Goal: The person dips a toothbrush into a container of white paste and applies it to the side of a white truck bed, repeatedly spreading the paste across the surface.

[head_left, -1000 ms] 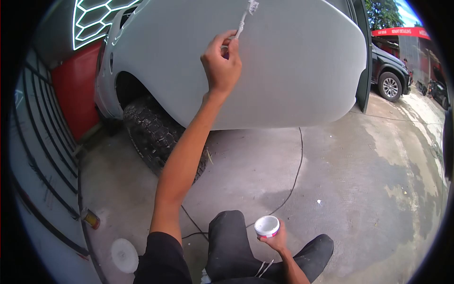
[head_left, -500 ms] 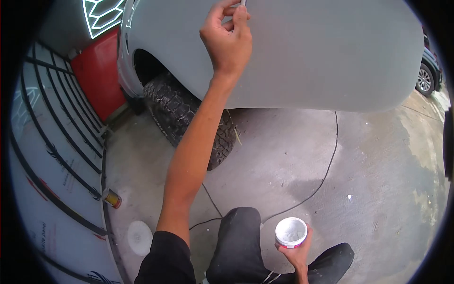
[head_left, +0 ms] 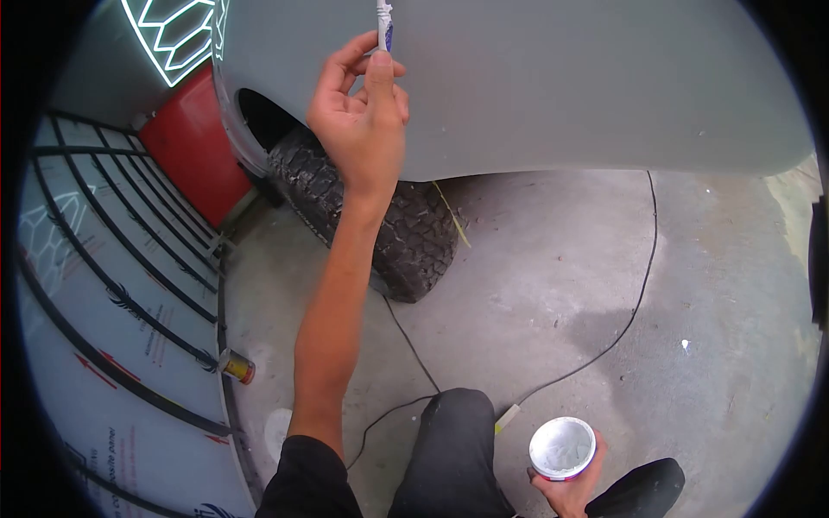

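My left hand (head_left: 367, 112) is raised in front of a matt grey vehicle body panel (head_left: 561, 86). Thumb and fingers pinch a slim white stick-like tool (head_left: 385, 26) with purple-blue marks and what looks like white paste on it; its upper end is cut off by the frame edge. Low on the right, my right hand (head_left: 574, 492) is wrapped round a white tub (head_left: 562, 448). The tub is open at the top, tilted towards me, with white paste smeared inside.
Under the panel is a knobbly black tyre (head_left: 406, 233). A dark cable (head_left: 639, 302) crosses the concrete floor. To the left are a barred panel wall (head_left: 129, 302), a small tin (head_left: 237, 366), a white round lid-like disc (head_left: 277, 432) and a red panel (head_left: 194, 142).
The view has shifted. My left hand, still holding the white tool, now appears lower and further left, showing more of the tool. The tub in my right hand appears slightly further right and lower.
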{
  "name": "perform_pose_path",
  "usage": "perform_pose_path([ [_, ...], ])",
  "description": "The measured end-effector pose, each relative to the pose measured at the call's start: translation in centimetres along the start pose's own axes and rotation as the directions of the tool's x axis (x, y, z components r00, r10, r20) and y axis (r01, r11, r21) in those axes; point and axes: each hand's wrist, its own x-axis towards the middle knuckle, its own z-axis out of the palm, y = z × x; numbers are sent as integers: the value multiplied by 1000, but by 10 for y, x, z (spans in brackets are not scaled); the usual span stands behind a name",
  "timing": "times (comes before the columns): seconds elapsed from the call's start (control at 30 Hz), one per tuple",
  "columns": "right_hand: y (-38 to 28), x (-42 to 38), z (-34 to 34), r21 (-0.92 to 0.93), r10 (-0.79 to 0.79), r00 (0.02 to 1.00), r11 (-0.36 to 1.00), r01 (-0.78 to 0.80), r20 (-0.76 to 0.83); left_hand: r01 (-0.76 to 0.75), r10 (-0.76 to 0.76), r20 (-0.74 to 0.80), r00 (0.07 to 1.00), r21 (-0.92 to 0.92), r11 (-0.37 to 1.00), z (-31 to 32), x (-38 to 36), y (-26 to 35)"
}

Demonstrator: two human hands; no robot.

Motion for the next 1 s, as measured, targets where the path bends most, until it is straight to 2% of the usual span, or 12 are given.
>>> perform_pose_path([
  [0.3,-4,6,3,-111,-14,1000,994,15,9,-23,23,0,1000,-15,1000,-2,3,-6],
  [0.4,7,8,1,-149,-89,996,985,85,-15,-22,22,-23,999,-27,999,0,11,4],
  [0.5,6,9,0,-94,-65,997,994,61,-41,-49,48,-23,999,-55,997,3,20,11],
  [0.6,12,10,-9,-222,-87,996,971,89,16,-55,53,-27,998,-64,996,8,25,22],
  [0.7,12,12,-15,-274,-120,993,954,118,9,-48,46,-28,999,-69,996,12,31,32],
  [0.8,10,13,-20,-308,-114,993,945,105,-13,-33,30,-37,999,-79,996,16,38,43],
  [0.9,15,14,-21,-201,-79,995,977,65,-67,28,-32,-34,999,-123,992,18,48,52],
  [1.0,15,17,-30,-228,-73,997,972,62,-37,86,-92,-35,995,-139,987,22,57,54],
])
